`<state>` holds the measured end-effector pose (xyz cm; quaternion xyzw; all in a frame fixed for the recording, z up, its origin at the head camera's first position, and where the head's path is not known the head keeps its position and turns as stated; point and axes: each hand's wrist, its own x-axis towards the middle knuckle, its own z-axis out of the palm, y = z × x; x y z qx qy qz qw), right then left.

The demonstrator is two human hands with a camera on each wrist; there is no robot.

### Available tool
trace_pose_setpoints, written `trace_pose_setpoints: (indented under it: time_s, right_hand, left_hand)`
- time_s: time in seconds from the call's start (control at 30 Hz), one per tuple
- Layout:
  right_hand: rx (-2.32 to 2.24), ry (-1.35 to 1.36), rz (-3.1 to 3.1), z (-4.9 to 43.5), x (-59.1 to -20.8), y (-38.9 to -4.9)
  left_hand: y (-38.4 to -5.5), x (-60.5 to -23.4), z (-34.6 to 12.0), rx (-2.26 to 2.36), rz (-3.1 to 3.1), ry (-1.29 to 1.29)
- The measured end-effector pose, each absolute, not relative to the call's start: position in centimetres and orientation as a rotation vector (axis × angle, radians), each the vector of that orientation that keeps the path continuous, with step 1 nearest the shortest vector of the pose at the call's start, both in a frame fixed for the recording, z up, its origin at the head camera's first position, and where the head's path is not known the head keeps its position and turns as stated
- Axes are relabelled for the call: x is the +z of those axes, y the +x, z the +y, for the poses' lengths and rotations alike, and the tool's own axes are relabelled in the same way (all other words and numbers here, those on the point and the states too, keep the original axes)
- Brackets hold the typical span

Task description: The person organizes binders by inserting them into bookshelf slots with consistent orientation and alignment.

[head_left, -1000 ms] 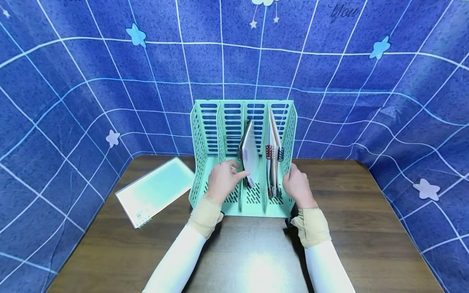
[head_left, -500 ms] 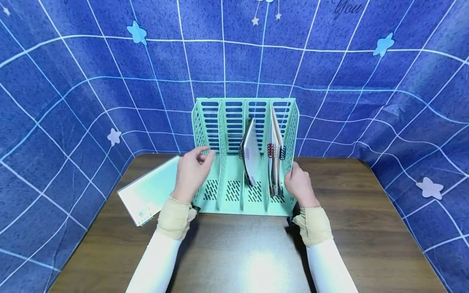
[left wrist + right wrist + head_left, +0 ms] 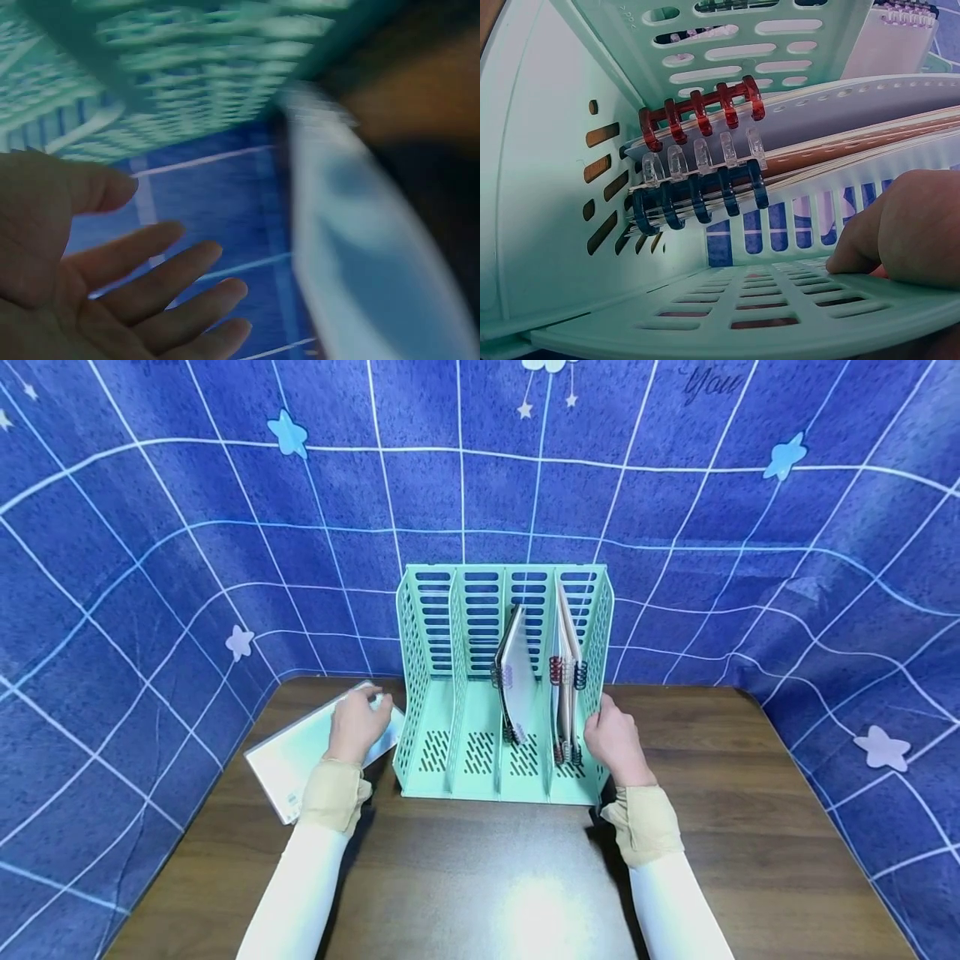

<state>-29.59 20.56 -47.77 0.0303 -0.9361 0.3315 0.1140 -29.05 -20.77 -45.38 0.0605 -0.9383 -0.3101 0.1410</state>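
My left hand (image 3: 356,724) hovers over a flat spiral notebook (image 3: 288,768) with a pale green and white cover, which lies slanted on the table left of the rack. Its fingers are spread and relaxed in the left wrist view, the blurred notebook (image 3: 375,247) apart from them. With my right hand (image 3: 615,743) I grip the right side wall of a mint-green file rack (image 3: 474,706); the right wrist view has the thumb (image 3: 922,225) over that wall's edge. Notebooks with red, clear and dark rings (image 3: 701,176) stand in the rightmost compartment.
Two ring notebooks, one dark and one pale (image 3: 519,668), lean in the compartment beside the rightmost one. Both left compartments show bare slotted floors. A blue curtain (image 3: 315,560) with white lines and stars hangs behind the brown wooden table (image 3: 705,777).
My left hand has left the leaning notebooks inside the rack and moved left to above the notebook on the table. The right hand has stayed on the rack's side wall.
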Motion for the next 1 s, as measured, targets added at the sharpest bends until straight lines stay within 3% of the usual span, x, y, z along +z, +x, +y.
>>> trace_pose_setpoints:
  time_s: [0.3,0.63,1.0]
  right_hand:
    - [0.979,0.092,-2.757,20.6,-48.2,-29.4]
    - [0.954,0.099,-2.728,20.7,-47.8,-29.8]
    - [0.99,0.08,-2.747,20.8,-48.0,-29.7]
  left_hand:
    - [-30.2,-50.2,-22.2,-0.845,-3.025,-0.132]
    - [-30.4,-50.2,-22.5,-0.598,-3.035,-0.139]
    - [-30.7,-50.4,-22.2,-0.402,-2.953,-0.322]
